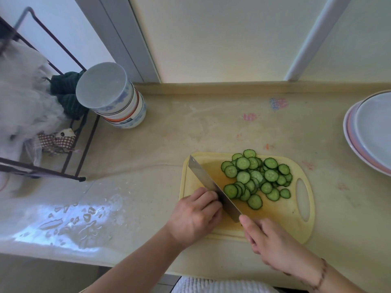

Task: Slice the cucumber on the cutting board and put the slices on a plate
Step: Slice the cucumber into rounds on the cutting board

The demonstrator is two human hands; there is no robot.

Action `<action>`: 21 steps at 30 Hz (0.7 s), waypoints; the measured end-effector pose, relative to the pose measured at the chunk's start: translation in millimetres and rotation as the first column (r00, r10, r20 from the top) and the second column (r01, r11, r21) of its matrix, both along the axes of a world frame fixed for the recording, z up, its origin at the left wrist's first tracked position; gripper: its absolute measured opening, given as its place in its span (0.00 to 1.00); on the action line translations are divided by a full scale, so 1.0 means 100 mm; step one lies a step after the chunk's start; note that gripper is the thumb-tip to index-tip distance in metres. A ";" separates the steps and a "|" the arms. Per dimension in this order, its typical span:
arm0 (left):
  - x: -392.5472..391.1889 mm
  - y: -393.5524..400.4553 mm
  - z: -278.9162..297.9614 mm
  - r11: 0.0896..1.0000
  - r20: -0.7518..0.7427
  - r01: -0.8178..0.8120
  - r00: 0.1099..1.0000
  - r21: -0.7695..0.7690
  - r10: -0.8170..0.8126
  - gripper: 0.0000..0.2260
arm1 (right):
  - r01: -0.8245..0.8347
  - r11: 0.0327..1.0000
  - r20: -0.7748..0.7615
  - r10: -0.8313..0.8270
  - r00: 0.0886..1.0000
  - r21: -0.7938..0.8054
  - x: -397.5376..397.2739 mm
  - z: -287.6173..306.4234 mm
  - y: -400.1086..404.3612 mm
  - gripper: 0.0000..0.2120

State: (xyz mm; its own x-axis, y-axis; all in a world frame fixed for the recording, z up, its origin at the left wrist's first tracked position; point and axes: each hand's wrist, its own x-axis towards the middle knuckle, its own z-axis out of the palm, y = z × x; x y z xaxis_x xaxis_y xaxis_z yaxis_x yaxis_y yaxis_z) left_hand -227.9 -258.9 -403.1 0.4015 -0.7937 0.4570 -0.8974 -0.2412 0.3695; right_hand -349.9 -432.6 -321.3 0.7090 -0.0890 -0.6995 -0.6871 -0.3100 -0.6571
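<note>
One beige countertop [160, 144] carries everything, with a patch of water droplets [69, 223] glinting near its front left edge. At the far left stands one dark wire rack [69, 144] holding a white plastic bag [23, 96], a dark green cloth [67, 89] and a checked cloth [57, 140]. Just beside the rack is one stack of upturned bowls [114, 98], at least four deep. At the right edge sits a stack of plates [368, 132], two or three; the exact count is unclear because the frame cuts them off.

One pale yellow cutting board [273, 220] with an oval handle hole lies in front of the person. On its far half is a loose pile of cucumber slices [257, 176], roughly thirty, overlapping too much to count exactly.

One cleaver [213, 187] lies diagonally across the board, its blade between the slices and the left hand. The left hand [196, 214] has its fingers curled under, knuckles against the flat of the blade; whatever remains of the uncut cucumber under them is hidden. The right hand [273, 244] is wrapped round the cleaver's handle, forefinger stretched toward the blade's heel. The slices lie just beyond the blade, apart from both hands.
</note>
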 end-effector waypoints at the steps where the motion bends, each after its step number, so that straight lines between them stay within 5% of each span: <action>1: 0.01 0.00 0.00 1.000 -0.004 -0.007 1.000 -0.006 0.007 0.04 | 0.007 1.000 -0.002 -0.007 1.000 -0.006 -0.01 0.01 -0.02 0.26; 12: 0.00 0.00 0.01 1.000 -0.009 -0.004 1.000 0.002 0.004 0.06 | 0.073 0.984 0.007 -0.075 0.997 0.161 -0.13 0.18 -0.05 0.26; 21: 0.00 -0.02 0.01 1.000 0.006 -0.018 1.000 -0.022 0.018 0.07 | 0.001 0.997 0.055 -0.005 0.998 0.078 -0.12 0.18 -0.02 0.24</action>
State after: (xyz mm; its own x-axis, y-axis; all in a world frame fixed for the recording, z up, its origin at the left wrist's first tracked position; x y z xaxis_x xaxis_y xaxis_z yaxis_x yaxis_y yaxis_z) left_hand -228.1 -260.6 -402.1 0.4130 -0.7762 0.4764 -0.8951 -0.2496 0.3694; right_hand -362.3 -434.7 -303.7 0.7466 -0.0380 -0.6642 -0.6499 -0.2546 -0.7161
